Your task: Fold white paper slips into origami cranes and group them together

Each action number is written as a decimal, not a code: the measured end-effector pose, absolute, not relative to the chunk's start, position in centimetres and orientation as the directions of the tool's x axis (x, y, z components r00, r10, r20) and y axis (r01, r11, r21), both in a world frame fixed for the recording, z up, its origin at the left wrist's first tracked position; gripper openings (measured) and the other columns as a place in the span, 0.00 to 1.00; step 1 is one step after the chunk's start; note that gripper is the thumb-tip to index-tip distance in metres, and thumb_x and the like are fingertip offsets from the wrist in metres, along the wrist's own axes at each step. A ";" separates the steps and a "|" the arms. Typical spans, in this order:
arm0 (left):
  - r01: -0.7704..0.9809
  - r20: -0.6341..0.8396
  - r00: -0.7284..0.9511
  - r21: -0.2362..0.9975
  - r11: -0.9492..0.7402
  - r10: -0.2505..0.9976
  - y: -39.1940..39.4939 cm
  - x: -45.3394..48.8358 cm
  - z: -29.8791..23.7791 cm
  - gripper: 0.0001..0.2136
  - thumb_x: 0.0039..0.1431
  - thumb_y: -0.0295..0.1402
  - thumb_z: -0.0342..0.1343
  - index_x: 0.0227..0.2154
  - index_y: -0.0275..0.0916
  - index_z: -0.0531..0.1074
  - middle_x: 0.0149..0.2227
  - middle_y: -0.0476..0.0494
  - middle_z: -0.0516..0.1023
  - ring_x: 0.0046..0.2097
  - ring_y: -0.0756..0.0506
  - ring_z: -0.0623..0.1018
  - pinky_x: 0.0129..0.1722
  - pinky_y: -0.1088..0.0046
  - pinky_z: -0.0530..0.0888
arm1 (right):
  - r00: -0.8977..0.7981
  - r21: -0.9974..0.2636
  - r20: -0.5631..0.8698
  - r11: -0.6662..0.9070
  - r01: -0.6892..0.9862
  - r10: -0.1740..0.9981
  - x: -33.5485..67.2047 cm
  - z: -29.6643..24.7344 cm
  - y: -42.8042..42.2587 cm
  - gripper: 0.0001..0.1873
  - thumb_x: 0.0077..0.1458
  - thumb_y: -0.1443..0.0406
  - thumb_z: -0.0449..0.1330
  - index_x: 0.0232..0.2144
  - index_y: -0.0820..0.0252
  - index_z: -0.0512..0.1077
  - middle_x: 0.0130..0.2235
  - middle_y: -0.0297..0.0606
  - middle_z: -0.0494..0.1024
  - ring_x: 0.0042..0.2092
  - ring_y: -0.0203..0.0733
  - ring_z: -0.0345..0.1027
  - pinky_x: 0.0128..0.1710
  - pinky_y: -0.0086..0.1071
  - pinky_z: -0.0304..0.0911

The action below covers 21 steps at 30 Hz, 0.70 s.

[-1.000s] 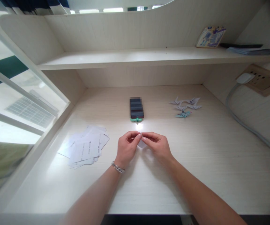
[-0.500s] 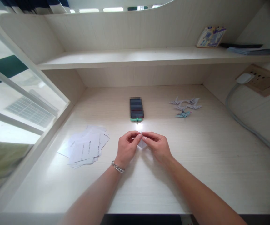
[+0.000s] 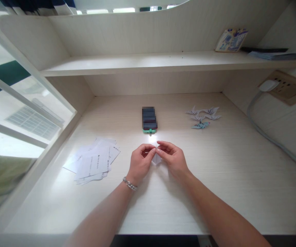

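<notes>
A small folded piece of white paper (image 3: pixel 156 159) is pinched between my two hands above the middle of the desk. My left hand (image 3: pixel 141 158), with a silver chain bracelet (image 3: pixel 130 184) at the wrist, grips it between thumb and forefinger. From the other side, the thumb and fingers of my right hand (image 3: pixel 173 156) close on its upper part. Fingers cover much of the paper, so its full shape is hidden. Several folded paper cranes (image 3: pixel 209 111) lie at the back right, with a blue patterned one (image 3: pixel 201 125) in front of them.
Loose printed paper sheets (image 3: pixel 93 164) lie in a pile at the left. A phone (image 3: pixel 149 118) in a green-edged case lies beyond my hands. A shelf (image 3: pixel 137 63) spans the back, and a grey cable (image 3: pixel 266 133) runs down from the wall socket (image 3: pixel 289 87) at right.
Both hands have shifted very slightly right with the paper. My right forefinger has lifted a little, and more of the paper shows below the fingertips.
</notes>
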<state>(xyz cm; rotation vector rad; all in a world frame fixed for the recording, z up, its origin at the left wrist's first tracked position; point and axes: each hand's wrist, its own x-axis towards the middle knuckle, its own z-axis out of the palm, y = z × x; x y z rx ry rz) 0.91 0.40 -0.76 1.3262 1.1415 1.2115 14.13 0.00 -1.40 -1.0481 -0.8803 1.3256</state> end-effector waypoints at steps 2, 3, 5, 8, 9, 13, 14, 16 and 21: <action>0.009 0.088 0.057 0.996 -0.089 0.994 0.4 1.0 -0.8 0.08 0.52 0.33 0.58 0.33 0.36 0.72 0.35 0.44 0.76 0.37 0.48 0.75 0.37 0.73 0.71 | 0.072 -0.942 -0.076 -0.048 -0.332 0.994 14.2 -1.4 0.1 0.17 0.39 0.64 0.69 0.36 0.58 0.76 0.31 0.37 0.76 0.35 0.40 0.69 0.37 0.35 0.64; 0.002 0.089 0.054 0.996 -0.089 0.995 0.4 1.0 -0.8 0.08 0.51 0.33 0.58 0.34 0.36 0.71 0.35 0.44 0.76 0.37 0.48 0.75 0.36 0.73 0.71 | 0.072 -0.941 -0.083 -0.054 -0.335 0.994 14.3 -1.4 0.1 0.17 0.39 0.64 0.69 0.35 0.59 0.76 0.31 0.37 0.76 0.34 0.39 0.69 0.36 0.35 0.64; -0.008 0.090 0.046 0.996 -0.090 0.995 0.3 1.0 -0.8 0.08 0.51 0.33 0.59 0.34 0.36 0.71 0.35 0.44 0.75 0.37 0.49 0.75 0.36 0.74 0.71 | 0.074 -0.940 -0.096 -0.066 -0.336 0.993 14.3 -1.4 0.1 0.16 0.38 0.65 0.69 0.34 0.59 0.76 0.30 0.37 0.76 0.34 0.39 0.69 0.36 0.34 0.64; -0.010 0.089 0.050 0.996 -0.089 0.995 0.3 1.0 -0.8 0.08 0.51 0.33 0.59 0.34 0.36 0.70 0.34 0.45 0.74 0.36 0.49 0.74 0.35 0.74 0.71 | 0.067 -0.944 -0.114 -0.087 -0.319 0.991 14.4 -1.4 0.1 0.15 0.38 0.64 0.69 0.33 0.60 0.76 0.30 0.38 0.77 0.34 0.40 0.70 0.36 0.35 0.64; -0.009 0.088 0.052 0.996 -0.088 0.995 0.3 1.0 -0.7 0.08 0.51 0.33 0.59 0.34 0.36 0.70 0.34 0.45 0.74 0.36 0.49 0.74 0.35 0.75 0.71 | 0.061 -0.946 -0.121 -0.097 -0.310 0.991 14.4 -1.4 0.1 0.15 0.39 0.64 0.69 0.33 0.61 0.77 0.31 0.39 0.78 0.34 0.41 0.70 0.36 0.36 0.64; -0.013 0.085 0.069 0.996 -0.085 0.994 0.3 0.9 -0.7 0.08 0.51 0.32 0.59 0.33 0.36 0.69 0.33 0.45 0.73 0.35 0.50 0.74 0.35 0.75 0.71 | 0.019 -0.949 -0.146 -0.134 -0.285 0.989 14.6 -1.5 0.1 0.14 0.40 0.61 0.68 0.32 0.62 0.77 0.35 0.44 0.79 0.36 0.44 0.71 0.38 0.39 0.65; -0.018 0.084 0.078 0.996 -0.083 0.993 0.3 0.9 -0.7 0.08 0.52 0.32 0.59 0.33 0.36 0.69 0.33 0.45 0.74 0.35 0.50 0.74 0.35 0.75 0.71 | 0.006 -0.948 -0.152 -0.144 -0.283 0.988 14.6 -1.6 0.2 0.14 0.41 0.61 0.67 0.32 0.62 0.78 0.34 0.44 0.79 0.35 0.44 0.71 0.37 0.39 0.65; -0.023 0.080 0.092 0.997 -0.078 0.993 0.3 0.9 -0.7 0.08 0.52 0.32 0.58 0.34 0.36 0.69 0.33 0.45 0.74 0.35 0.49 0.74 0.35 0.75 0.71 | -0.008 -0.948 -0.161 -0.157 -0.277 0.987 14.7 -1.6 0.2 0.14 0.41 0.60 0.67 0.31 0.62 0.78 0.33 0.44 0.79 0.34 0.44 0.71 0.35 0.38 0.65; -0.021 0.075 0.101 0.997 -0.073 0.992 0.3 1.0 -0.9 0.08 0.52 0.32 0.58 0.34 0.36 0.68 0.33 0.45 0.73 0.36 0.49 0.74 0.35 0.74 0.71 | 0.007 -0.961 -0.139 -0.133 -0.242 0.990 14.8 -1.8 0.3 0.11 0.42 0.61 0.66 0.29 0.62 0.77 0.30 0.41 0.78 0.32 0.40 0.69 0.33 0.34 0.64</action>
